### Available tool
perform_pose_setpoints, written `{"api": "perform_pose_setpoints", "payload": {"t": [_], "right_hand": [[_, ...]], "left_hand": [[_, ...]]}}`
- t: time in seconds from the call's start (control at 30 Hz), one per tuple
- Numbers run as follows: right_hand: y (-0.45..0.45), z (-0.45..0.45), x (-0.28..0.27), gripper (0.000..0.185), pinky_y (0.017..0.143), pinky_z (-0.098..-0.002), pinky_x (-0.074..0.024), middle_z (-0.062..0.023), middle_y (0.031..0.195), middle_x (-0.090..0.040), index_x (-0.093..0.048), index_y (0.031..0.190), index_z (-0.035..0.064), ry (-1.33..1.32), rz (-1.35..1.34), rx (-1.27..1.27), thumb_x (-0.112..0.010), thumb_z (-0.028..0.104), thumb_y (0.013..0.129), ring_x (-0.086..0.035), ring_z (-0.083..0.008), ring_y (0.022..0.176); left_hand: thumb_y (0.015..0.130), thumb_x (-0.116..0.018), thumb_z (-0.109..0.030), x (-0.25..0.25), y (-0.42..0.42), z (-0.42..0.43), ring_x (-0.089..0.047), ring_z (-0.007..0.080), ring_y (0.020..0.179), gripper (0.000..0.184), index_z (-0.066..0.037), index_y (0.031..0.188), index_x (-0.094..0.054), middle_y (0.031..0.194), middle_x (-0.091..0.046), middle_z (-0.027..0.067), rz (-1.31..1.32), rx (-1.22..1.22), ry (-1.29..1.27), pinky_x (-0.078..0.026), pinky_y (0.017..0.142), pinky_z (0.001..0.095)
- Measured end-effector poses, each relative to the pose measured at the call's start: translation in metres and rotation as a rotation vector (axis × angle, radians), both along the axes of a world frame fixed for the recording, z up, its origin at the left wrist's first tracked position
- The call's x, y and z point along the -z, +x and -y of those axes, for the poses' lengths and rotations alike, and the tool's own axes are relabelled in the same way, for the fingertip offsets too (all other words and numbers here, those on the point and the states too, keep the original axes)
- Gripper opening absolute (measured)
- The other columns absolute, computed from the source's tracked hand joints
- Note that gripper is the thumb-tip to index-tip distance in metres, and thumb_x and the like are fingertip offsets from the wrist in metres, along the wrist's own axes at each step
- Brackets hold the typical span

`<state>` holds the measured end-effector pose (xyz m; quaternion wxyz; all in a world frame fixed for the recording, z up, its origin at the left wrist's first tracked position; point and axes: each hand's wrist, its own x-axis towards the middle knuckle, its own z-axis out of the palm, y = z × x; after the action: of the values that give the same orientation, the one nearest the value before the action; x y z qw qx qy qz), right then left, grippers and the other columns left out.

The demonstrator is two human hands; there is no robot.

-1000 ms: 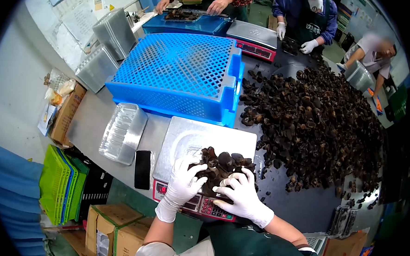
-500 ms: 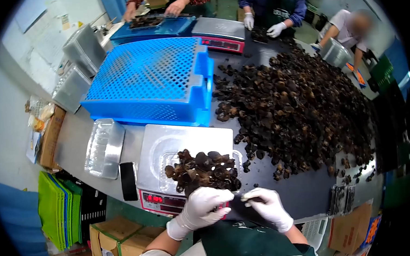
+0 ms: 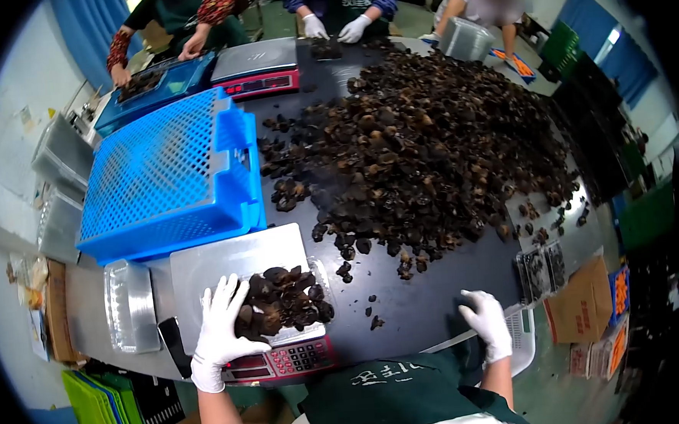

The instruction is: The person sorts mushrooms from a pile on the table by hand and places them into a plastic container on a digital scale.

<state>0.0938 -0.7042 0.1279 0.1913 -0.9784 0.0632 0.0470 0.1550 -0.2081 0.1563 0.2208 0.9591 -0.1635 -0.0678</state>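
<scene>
My left hand (image 3: pixel 225 335), in a white glove, is spread at the left side of a heap of dark wood ear mushrooms (image 3: pixel 286 298), its thumb and fingers around the heap's edge. The heap lies in a clear plastic tray (image 3: pixel 321 278) on the silver pan of a scale (image 3: pixel 212 265), whose red front has a keypad; my hand partly covers the display. My right hand (image 3: pixel 487 325), also gloved, is open near the table's front edge, apart from the scale and holding nothing. A few small dark pieces (image 3: pixel 376 321) lie on the table between the hands.
A large pile of wood ear mushrooms (image 3: pixel 428 153) covers the table's far right. An upturned blue crate (image 3: pixel 161 175) stands behind the scale, clear trays (image 3: pixel 129 307) and a phone (image 3: pixel 174 347) at its left. Co-workers' gloved hands (image 3: pixel 334 29) are across the table beside a second scale (image 3: pixel 255 63).
My hands have moved apart from in front of the scale: the left to the heap's left side, the right out to the right, its fingers opened. The camera view has turned right.
</scene>
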Motion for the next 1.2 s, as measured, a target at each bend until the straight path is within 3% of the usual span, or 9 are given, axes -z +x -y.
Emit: {"api": "perform_pose_setpoints", "payload": {"t": [0.23, 0.43, 0.63, 0.73, 0.8, 0.87, 0.93, 1.03, 1.2], "right_hand": [[0.069, -0.074, 0.037, 0.030, 0.081, -0.0384, -0.0474, -0.0115, 0.097, -0.063, -0.063, 0.105, 0.0070, 0.257, 0.204, -0.224, -0.064, 0.023, 0.079, -0.059, -0.0301, 0.090], [0.109, -0.085, 0.097, 0.028, 0.075, -0.0404, -0.0497, -0.0122, 0.098, -0.061, -0.058, 0.104, 0.0108, -0.012, 0.202, 0.018, -0.064, 0.019, 0.078, -0.060, -0.0314, 0.087], [0.104, -0.091, 0.077, 0.016, 0.072, -0.0334, -0.0506, -0.0119, 0.087, -0.063, -0.059, 0.089, 0.0052, 0.312, 0.419, 0.037, -0.061, -0.003, 0.076, -0.063, -0.0275, 0.080], [0.102, -0.114, 0.043, 0.015, 0.070, -0.0231, -0.0479, -0.0064, 0.084, -0.064, -0.060, 0.092, 0.0006, 0.613, 0.252, 0.034, -0.059, -0.007, 0.079, -0.062, -0.0129, 0.078], [0.098, -0.145, 0.016, 0.015, 0.071, -0.0239, -0.0480, -0.0064, 0.085, -0.064, -0.061, 0.092, 0.0010, 0.830, 0.170, -0.101, -0.060, -0.007, 0.079, -0.062, -0.0142, 0.078], [0.097, -0.177, -0.011, 0.014, 0.072, -0.0284, -0.0488, -0.0068, 0.086, -0.065, -0.062, 0.090, 0.0033, 0.797, 0.240, -0.352, -0.062, -0.004, 0.079, -0.062, -0.0183, 0.077], [0.101, -0.202, -0.016, 0.013, 0.073, -0.0331, -0.0484, -0.0075, 0.087, -0.064, -0.063, 0.089, 0.0050, 0.689, 0.372, -0.586, -0.063, -0.001, 0.077, -0.062, -0.0236, 0.079], [0.108, -0.246, -0.031, 0.011, 0.078, -0.0361, -0.0457, -0.0083, 0.088, -0.064, -0.064, 0.088, 0.0056, 0.771, 0.388, -0.763, -0.063, 0.002, 0.078, -0.060, -0.0259, 0.082], [0.115, -0.276, -0.032, 0.024, 0.086, -0.0362, -0.0414, -0.0081, 0.103, -0.061, -0.064, 0.104, 0.0082, 0.620, 0.332, -0.929, -0.060, 0.009, 0.080, -0.055, -0.0246, 0.099]], "left_hand": [[0.051, -0.084, -0.042, 0.017, -0.005, -0.008, -0.043, 0.0360, 0.125, 0.094, -0.004, 0.130, -0.050, 0.135, -0.046, 0.0179, 0.129, -0.054, -0.185, -0.035, 0.105, 0.0444], [0.051, -0.080, -0.051, 0.020, -0.007, -0.001, -0.044, 0.0366, 0.124, 0.098, -0.005, 0.131, -0.049, 0.134, -0.047, 0.0186, 0.188, -0.085, -0.131, -0.032, 0.105, 0.0475], [0.054, -0.076, -0.064, 0.017, -0.020, -0.009, -0.039, 0.0419, 0.126, 0.109, -0.003, 0.137, -0.042, 0.139, -0.038, 0.0256, 0.258, -0.139, -0.180, -0.028, 0.106, 0.0504], [0.055, -0.080, -0.057, 0.014, -0.033, -0.013, -0.035, 0.0399, 0.130, 0.108, -0.004, 0.139, -0.039, 0.144, -0.031, 0.0234, 0.250, -0.229, -0.283, -0.029, 0.107, 0.0473], [0.059, -0.083, -0.044, 0.017, -0.041, -0.017, -0.035, 0.0379, 0.130, 0.100, -0.005, 0.139, -0.038, 0.143, -0.034, 0.0217, 0.262, -0.302, -0.345, -0.030, 0.106, 0.0462], [0.062, -0.081, -0.032, 0.020, -0.048, -0.026, -0.038, 0.0361, 0.129, 0.091, -0.004, 0.138, -0.039, 0.141, -0.037, 0.0208, 0.353, -0.396, -0.248, -0.031, 0.106, 0.0454], [0.068, -0.073, -0.009, 0.024, -0.057, -0.031, -0.039, 0.0329, 0.129, 0.075, -0.001, 0.135, -0.041, 0.140, -0.040, 0.0184, 0.362, -0.542, -0.414, -0.032, 0.107, 0.0415], [0.075, -0.058, 0.007, 0.022, -0.063, -0.037, -0.040, 0.0271, 0.128, 0.063, -0.001, 0.135, -0.040, 0.137, -0.042, 0.0152, 0.401, -0.696, -0.547, -0.032, 0.108, 0.0379], [0.079, -0.051, 0.011, 0.026, -0.069, -0.042, -0.042, 0.0255, 0.127, 0.057, 0.000, 0.133, -0.040, 0.136, -0.043, 0.0146, 0.446, -0.789, -0.612, -0.032, 0.108, 0.0364]]}}
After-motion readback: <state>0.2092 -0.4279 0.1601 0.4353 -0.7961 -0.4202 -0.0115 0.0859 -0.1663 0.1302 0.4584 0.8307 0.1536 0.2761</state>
